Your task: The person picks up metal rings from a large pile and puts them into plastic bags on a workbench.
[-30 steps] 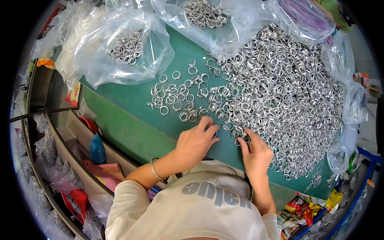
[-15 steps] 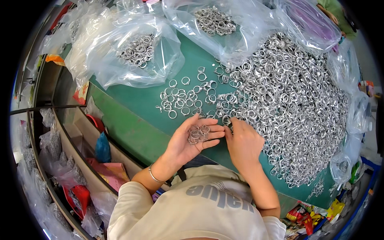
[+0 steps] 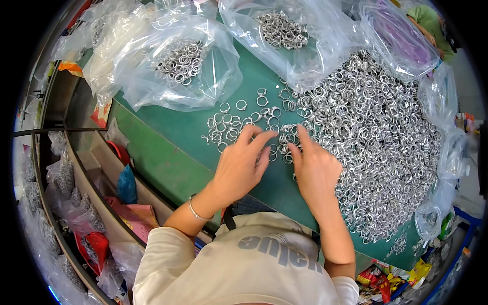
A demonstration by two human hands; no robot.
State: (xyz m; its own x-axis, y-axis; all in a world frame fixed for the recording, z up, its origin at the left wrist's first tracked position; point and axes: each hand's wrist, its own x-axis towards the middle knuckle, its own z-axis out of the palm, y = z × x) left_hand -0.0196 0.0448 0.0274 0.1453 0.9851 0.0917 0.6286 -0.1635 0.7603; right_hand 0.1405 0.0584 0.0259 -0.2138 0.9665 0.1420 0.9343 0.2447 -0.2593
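Many silver-coloured rings lie loose on the green table. My left hand (image 3: 241, 162) is turned palm down with bent fingers, at the near edge of a small spread of rings (image 3: 223, 127). Its palm is hidden, so I cannot see what lies inside. My right hand (image 3: 317, 170) reaches to a cluster of rings (image 3: 290, 133), its index finger stretched out and its thumb apart from it. No ring shows between that thumb and finger. Beyond it, to the right, a large heap of rings (image 3: 376, 147) spreads across the table.
Clear plastic bags with rings stand at the far left (image 3: 218, 76) and far middle (image 3: 325, 46). A bag with purple lining (image 3: 396, 33) sits at the far right. Left of the table (image 3: 168, 157) are shelves with bagged rings (image 3: 66, 178). Another person's green sleeve (image 3: 429, 25) shows far right.
My left hand, palm up with several rings lying in it before, has turned palm down and moved slightly forward. My right thumb and index finger have spread apart and advanced toward the ring cluster.
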